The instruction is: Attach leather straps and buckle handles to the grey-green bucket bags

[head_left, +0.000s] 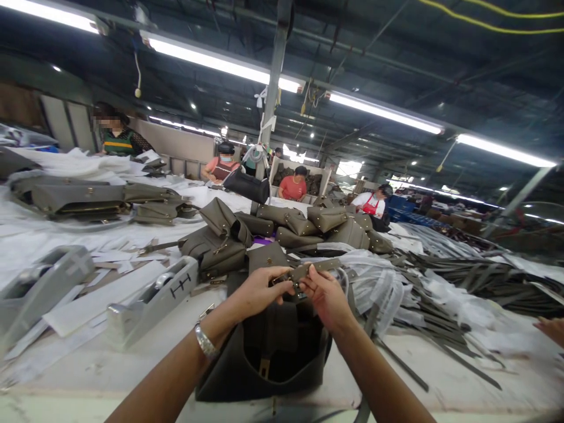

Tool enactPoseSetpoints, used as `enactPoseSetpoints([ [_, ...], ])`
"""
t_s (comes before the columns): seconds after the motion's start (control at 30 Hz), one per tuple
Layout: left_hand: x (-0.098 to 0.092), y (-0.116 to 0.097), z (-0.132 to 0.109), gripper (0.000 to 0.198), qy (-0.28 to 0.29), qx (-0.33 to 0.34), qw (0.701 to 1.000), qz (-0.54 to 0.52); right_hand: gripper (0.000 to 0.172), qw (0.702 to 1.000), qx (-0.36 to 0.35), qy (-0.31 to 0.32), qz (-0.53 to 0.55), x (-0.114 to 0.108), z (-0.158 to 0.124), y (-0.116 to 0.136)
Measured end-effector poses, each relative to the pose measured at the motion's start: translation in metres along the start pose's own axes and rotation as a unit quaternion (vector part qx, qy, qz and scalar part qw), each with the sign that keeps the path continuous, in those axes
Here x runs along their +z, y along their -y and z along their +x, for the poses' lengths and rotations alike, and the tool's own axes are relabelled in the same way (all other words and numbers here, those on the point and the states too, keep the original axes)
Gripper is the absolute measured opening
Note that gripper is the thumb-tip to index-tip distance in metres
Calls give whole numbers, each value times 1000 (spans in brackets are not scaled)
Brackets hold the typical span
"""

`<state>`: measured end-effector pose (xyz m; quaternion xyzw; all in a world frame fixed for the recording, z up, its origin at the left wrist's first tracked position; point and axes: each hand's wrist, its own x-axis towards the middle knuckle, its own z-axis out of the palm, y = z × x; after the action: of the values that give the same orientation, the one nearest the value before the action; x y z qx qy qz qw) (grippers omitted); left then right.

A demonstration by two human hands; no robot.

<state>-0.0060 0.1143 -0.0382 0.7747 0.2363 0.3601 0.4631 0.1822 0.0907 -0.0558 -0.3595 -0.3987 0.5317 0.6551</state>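
My left hand [259, 291] and my right hand [324, 294] meet above an open olive-grey handbag [268, 358] that stands on the white table [88, 376] in front of me. Both hands pinch a grey leather strap [315, 267] with a small metal buckle between them. The strap runs up and to the right from my fingers. A silver watch sits on my left wrist. The bag's mouth gapes open below my hands.
A heap of finished grey bags [282, 229] lies behind. Grey straps [462, 282] and white wrapping pile up on the right. Two metal tape dispensers [150, 302] sit at the left. Several workers sit at the far side. Another person's fingers [550, 329] show at the right edge.
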Motion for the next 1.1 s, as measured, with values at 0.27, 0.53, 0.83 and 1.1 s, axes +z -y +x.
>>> enactPoseSetpoints([
  [0.27, -2, 12, -1, 48, 8, -5, 999, -48, 29, 1000, -5, 4, 0, 3, -3, 6],
  [0.53, -2, 7, 1, 45, 10, -4, 1000, -28, 25, 995, -67, 3, -70, 7, -7, 11],
  [0.83, -1, 3, 3, 39, -17, -38, 998, 54, 20, 922, -176, 25, -345, 10, -20, 8],
  [1.1, 0, 5, -12, 32, -47, -25, 997, 56, 17, 966, -106, 72, -225, 13, -9, 58],
])
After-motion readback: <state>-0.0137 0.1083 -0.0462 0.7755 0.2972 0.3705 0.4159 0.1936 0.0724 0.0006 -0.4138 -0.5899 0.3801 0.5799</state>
